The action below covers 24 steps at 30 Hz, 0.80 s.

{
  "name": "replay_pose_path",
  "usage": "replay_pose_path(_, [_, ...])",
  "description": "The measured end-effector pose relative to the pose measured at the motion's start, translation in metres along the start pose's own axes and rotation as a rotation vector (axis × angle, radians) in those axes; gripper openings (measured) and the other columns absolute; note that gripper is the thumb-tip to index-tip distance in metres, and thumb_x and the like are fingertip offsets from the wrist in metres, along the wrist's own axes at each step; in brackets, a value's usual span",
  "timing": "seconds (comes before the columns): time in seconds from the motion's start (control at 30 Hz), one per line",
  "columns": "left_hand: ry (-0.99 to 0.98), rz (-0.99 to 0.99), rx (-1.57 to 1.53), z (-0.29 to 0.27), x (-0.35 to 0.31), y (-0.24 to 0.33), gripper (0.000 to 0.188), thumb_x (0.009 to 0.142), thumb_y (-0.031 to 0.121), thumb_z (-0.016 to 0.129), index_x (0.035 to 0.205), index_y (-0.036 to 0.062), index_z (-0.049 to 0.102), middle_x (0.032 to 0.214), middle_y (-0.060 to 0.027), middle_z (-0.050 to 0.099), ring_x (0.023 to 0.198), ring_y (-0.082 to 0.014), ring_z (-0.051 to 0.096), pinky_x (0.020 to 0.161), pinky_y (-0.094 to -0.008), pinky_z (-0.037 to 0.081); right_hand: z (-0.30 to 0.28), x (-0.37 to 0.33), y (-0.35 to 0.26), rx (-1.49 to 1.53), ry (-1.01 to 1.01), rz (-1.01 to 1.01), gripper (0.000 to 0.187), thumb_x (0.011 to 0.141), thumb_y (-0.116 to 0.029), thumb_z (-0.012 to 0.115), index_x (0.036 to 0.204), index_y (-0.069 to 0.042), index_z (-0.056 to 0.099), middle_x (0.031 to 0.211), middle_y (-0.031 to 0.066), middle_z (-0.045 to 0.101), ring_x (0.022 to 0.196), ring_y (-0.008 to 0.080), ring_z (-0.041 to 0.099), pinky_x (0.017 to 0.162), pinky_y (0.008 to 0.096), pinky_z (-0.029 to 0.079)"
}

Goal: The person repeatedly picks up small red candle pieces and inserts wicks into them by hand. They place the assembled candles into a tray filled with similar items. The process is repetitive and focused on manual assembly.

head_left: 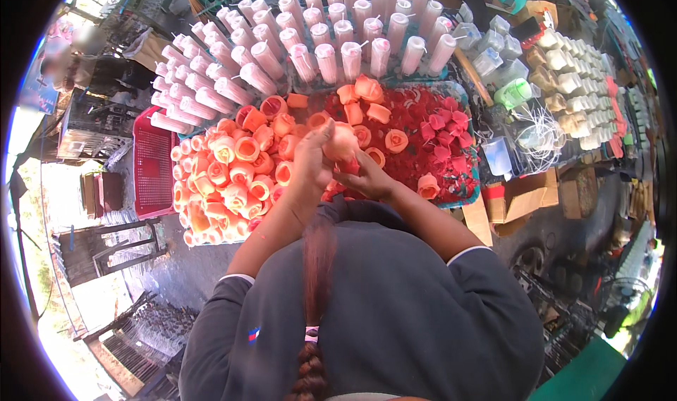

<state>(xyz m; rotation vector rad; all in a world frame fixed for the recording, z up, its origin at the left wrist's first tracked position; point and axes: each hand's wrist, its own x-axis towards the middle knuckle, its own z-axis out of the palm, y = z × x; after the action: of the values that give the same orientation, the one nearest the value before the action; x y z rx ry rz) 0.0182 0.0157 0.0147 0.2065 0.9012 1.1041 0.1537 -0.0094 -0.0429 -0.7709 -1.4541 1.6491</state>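
Observation:
Above the tray, my left hand [312, 160] is closed around a peach-orange wax rose [343, 142], thumb up along its side. Just below the flower, the closed fingers of my right hand [370, 179] hold a small red petal piece [347, 167] against it. How the petal meets the rose is partly hidden by my fingers. To the left of my hands lies a heap of hollow orange wax roses [224, 149]. Loose red petals [416, 108] cover the right part of the tray, with several orange roses on them and a pile of pinkish-red petal clusters [446, 130].
Rows of pale pink pillar candles [326, 59] with wicks stand behind the tray. A red plastic basket [153, 163] is at the left. Rightward are clear plastic cups [488, 61], a green cup [513, 93], a bundle of white wicks [539, 139], cream-coloured moulded pieces [575, 84] and cardboard boxes [522, 198].

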Motion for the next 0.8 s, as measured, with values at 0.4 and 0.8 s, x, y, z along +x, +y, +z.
replay_pose_path(0.4, [0.076,-0.109,-0.126,-0.033,0.061,0.003,0.027,0.088,0.029,0.059,0.094,0.0032,0.055,0.085,-0.0120,0.060,0.076,-0.0277,0.061,0.068,-0.0430,0.052,0.004,-0.001,-0.031,0.977,-0.139,0.569,0.028,0.083,-0.041,0.052,0.082,-0.013,0.051,0.074,0.0001,0.045,0.066,0.0164,0.052,0.061,0.0481,0.055])
replay_pose_path(0.8, [0.226,0.124,0.043,-0.018,0.056,-0.011,0.019,0.084,0.017,0.066,0.085,0.0041,0.053,0.075,-0.0059,0.057,0.064,-0.0185,0.059,0.054,-0.0340,0.052,0.008,-0.017,-0.055,0.785,0.063,0.719,0.030,0.082,-0.043,0.055,0.078,-0.014,0.048,0.064,-0.0018,0.042,0.051,0.0121,0.044,0.047,0.0309,0.042])
